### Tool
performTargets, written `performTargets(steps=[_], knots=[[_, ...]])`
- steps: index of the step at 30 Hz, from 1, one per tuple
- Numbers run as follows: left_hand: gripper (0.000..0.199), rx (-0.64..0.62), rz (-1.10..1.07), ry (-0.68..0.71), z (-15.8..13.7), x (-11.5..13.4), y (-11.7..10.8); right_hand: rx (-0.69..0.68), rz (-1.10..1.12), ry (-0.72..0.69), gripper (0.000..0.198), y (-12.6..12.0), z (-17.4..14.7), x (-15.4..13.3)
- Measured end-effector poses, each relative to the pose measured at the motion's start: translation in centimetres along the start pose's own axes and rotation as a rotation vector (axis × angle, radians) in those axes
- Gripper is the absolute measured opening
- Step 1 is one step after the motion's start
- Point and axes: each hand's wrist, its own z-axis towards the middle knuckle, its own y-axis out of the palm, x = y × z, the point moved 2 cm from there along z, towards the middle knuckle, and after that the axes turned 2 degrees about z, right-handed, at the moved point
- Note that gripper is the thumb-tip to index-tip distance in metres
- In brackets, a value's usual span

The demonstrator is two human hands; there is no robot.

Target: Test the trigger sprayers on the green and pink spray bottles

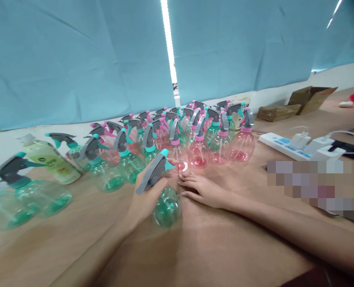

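Observation:
My left hand (143,205) is wrapped round the neck of a green spray bottle (167,208) with a grey and teal trigger head. The bottle leans, its round base toward me; whether it touches the table is unclear. My right hand (206,191) lies low over the tabletop, fingers stretched out and holding nothing. Its fingertips are close to the base of a clear pink spray bottle (178,153); I cannot tell whether they touch it. Beside that one stand more pink spray bottles (198,153), and green spray bottles (131,164) stand to the left.
Several more spray bottles crowd the back by the wall. At the left are a pale green labelled bottle (52,159) and two green spray bottles (43,197). A white power strip (280,144) with plugs and cables is at the right, cardboard boxes (307,99) behind it.

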Motion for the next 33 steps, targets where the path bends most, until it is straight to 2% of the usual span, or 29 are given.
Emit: performTargets(steps=[10,16,24,33], knots=[[0.032,0.016,0.029,-0.008,-0.14,-0.06,-0.09,-0.001,0.017,0.006,0.035,0.05,-0.03,0.05],[0.021,0.035,0.022,-0.041,-0.16,-0.36,-0.22,-0.011,0.004,0.007,0.036,0.03,-0.02,0.03],[0.036,0.029,0.037,0.008,-0.17,-0.28,-0.14,-0.006,0.02,0.01,0.035,0.02,-0.06,0.01],[0.037,0.022,-0.001,-0.002,-0.1,-0.22,-0.01,-0.015,-0.014,0.004,0.034,0.04,-0.01,0.04]])
